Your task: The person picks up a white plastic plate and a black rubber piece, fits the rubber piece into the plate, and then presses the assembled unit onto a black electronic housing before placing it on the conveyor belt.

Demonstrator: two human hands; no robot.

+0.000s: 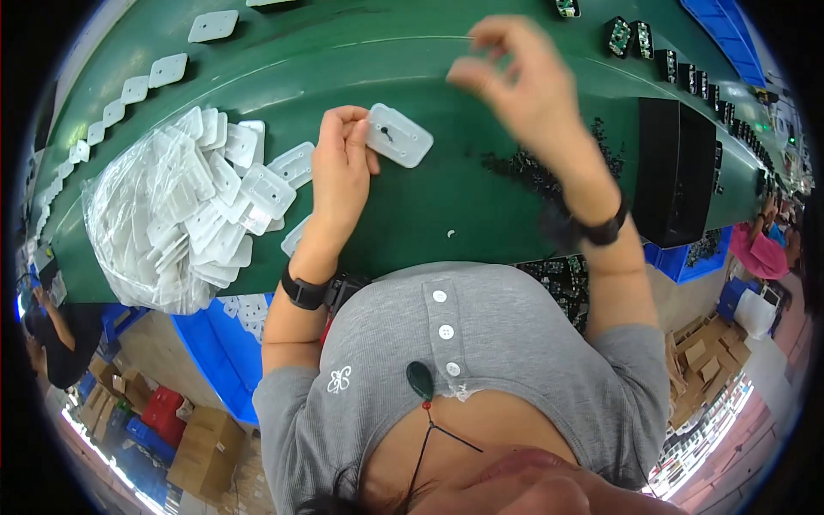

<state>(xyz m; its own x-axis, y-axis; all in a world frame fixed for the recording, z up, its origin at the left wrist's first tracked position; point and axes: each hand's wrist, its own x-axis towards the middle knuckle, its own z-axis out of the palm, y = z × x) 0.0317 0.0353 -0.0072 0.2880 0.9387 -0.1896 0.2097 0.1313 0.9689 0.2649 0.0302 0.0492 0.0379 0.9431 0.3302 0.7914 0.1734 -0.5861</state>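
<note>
My left hand (343, 163) is closed on the edge of a white plastic cover (412, 148), a flat rounded rectangle with a small black piece (385, 134) at its middle. Up and to the right, my right hand (524, 81) hangs over the green table, smeared a little by motion. Its thumb and fingers curve apart, and I see nothing between them. Below that hand lies a scatter of small black parts (524, 165), partly hidden by my right forearm. Left of my left hand, more white covers (225, 180) spill out of a clear plastic bag (129, 232).
White covers (169, 70) stand in a row along the far left of the green table (412, 215). Black cases with green circuit boards (620, 37) line the far right. A black box (674, 172) stands at the right, and a blue bin (215, 343) sits below the table's near edge.
</note>
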